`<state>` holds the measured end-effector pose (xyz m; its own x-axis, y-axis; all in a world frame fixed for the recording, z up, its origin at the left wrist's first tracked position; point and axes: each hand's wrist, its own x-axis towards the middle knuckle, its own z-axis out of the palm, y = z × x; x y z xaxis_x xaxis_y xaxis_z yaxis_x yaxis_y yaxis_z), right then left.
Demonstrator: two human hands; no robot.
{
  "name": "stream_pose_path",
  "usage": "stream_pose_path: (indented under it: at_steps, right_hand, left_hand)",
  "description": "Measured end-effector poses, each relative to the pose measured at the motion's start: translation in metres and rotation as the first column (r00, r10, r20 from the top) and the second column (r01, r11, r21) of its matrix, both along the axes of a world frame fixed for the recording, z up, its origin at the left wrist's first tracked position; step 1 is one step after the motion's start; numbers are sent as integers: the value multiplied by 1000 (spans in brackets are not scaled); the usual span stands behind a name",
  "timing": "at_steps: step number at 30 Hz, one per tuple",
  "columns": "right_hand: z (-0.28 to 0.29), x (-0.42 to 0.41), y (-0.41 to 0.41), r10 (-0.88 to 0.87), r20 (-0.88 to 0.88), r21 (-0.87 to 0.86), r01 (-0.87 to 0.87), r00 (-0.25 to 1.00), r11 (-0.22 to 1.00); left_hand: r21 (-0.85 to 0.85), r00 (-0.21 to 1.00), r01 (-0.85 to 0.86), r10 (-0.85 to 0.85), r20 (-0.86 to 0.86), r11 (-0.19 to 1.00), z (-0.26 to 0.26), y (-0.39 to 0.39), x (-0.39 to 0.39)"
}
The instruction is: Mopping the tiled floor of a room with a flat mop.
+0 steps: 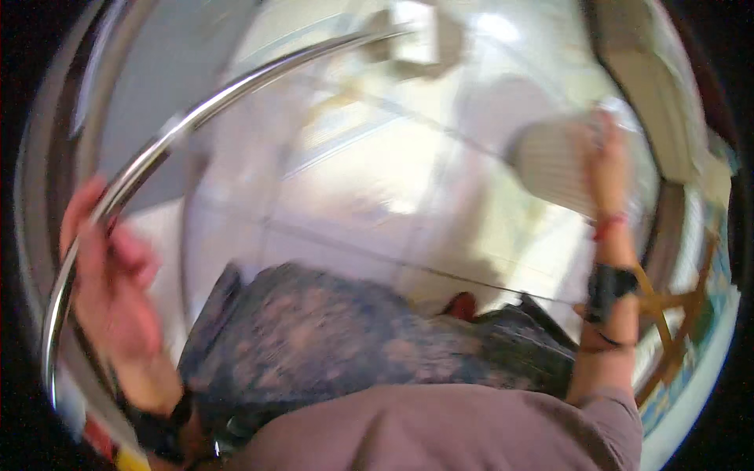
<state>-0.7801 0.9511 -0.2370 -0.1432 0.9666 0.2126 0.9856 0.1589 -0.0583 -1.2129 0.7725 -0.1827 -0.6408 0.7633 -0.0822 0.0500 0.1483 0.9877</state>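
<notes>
My left hand is wrapped around a shiny metal pole at the left. The pole shows a joint partway along and runs away from me over the floor. Near its far end lies a blurred brown and white thing; whether they touch I cannot tell. On the right, my right hand is at the side of a ribbed beige bin and seems to grip its rim. The bin looks tilted. Motion blur hides the fingertips and the bin's inside.
Pale, glossy floor tiles spread before me. A grey panel stands at the left, and beige furniture lines the right. Wooden crossed legs stand close to my right forearm. A red shoe tip shows below my patterned skirt.
</notes>
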Motion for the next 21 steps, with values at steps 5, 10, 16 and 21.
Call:
stream_pose_path:
  at_steps: [5, 10, 16, 21]
  right_hand:
    - [-45, 4, 2, -112, 239, -4, 117, 965, 993]
    - [-30, 28, -8, -100, 287, -88, 130, 953, 988]
    - [-4, 136, -44, -323, 440, -125, 414, 838, 902]
    - [42, 77, -84, -97, 82, -236, 114, 992, 965]
  left_hand:
    - [-2, 997, -68, 68, -33, 998, -8, -7, -10]
    - [-28, 994, -12, 9, -113, 1000, -10, -3, -9]
    - [5, 999, 31, -30, -20, 1000, -2, 2, 6]
    - [53, 955, 159, -140, -261, 986, 11, 0, 21]
